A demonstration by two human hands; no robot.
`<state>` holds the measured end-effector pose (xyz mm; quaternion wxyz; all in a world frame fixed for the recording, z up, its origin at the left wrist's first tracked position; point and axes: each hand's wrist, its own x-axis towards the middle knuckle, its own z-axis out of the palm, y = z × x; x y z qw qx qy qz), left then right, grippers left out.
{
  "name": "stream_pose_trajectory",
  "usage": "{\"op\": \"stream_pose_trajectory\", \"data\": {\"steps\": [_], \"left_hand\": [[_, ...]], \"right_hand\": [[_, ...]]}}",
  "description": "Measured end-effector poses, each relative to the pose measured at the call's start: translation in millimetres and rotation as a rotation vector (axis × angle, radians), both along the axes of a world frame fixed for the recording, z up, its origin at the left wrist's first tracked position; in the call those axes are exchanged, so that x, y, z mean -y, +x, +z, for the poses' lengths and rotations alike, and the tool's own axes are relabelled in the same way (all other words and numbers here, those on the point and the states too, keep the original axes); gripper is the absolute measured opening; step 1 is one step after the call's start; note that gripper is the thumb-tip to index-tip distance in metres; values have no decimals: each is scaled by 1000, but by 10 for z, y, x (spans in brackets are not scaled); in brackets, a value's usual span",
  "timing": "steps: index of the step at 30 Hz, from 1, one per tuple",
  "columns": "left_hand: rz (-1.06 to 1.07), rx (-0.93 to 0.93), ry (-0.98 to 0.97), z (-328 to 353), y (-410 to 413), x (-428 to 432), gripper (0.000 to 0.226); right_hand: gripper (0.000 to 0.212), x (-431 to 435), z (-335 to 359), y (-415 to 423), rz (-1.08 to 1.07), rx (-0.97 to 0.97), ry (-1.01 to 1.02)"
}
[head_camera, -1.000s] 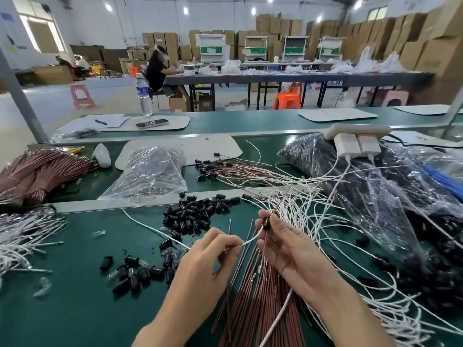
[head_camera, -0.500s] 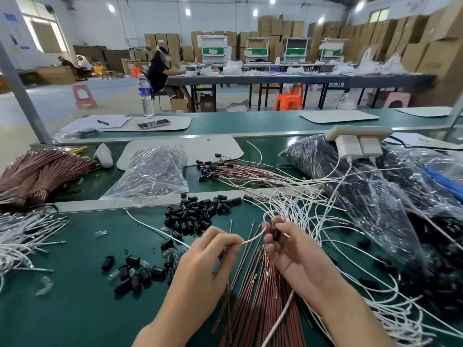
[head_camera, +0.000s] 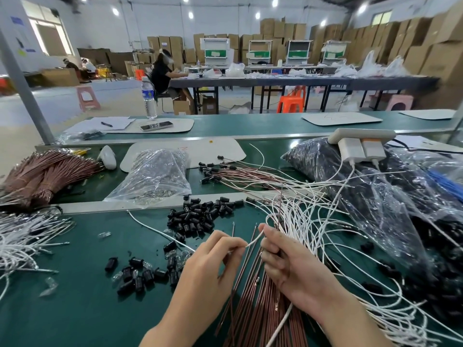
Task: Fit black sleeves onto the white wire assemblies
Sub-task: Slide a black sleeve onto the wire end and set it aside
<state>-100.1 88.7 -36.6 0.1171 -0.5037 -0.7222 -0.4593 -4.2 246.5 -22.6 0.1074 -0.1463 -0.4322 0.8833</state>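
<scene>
Both grips pinching one white wire (head_camera: 253, 240), left hand (head_camera: 213, 266), right hand (head_camera: 290, 264), black sleeve no longer visible at right fingertips

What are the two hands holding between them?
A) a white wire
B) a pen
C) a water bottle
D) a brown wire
A: the left hand and right hand pinch a short stretch of white wire between their fingertips.

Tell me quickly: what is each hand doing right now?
Left hand: fingers pinched shut on the white wire.
Right hand: closed on the same wire's other end.
</scene>
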Motion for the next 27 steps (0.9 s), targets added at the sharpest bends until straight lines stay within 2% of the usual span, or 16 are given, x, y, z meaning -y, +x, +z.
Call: {"op": "stream_pose_trajectory", "data": {"steps": [12, 15, 18, 22, 24, 27], "left_hand": [[-63, 101, -23, -11, 99, -6, 12], [-48, 157, 17, -12, 89, 1, 13], [-7, 120, 11, 7, 82, 7, 22], [11, 118, 13, 8, 93, -6, 16], [-1, 150, 50, 14, 89, -6, 14], [-30, 213, 117, 48, 92, 0, 14]], "right_hand": [[36, 20, -3, -33, -114, -86, -94], [33, 39, 1, -37, -95, -68, -77], [31, 47, 16, -42, -91, -33, -14], [21, 67, 12, -40, -62, -21, 41], [11, 47, 15, -28, -59, -49, 30], [14, -20, 22, 11, -87, -91, -36]]}}
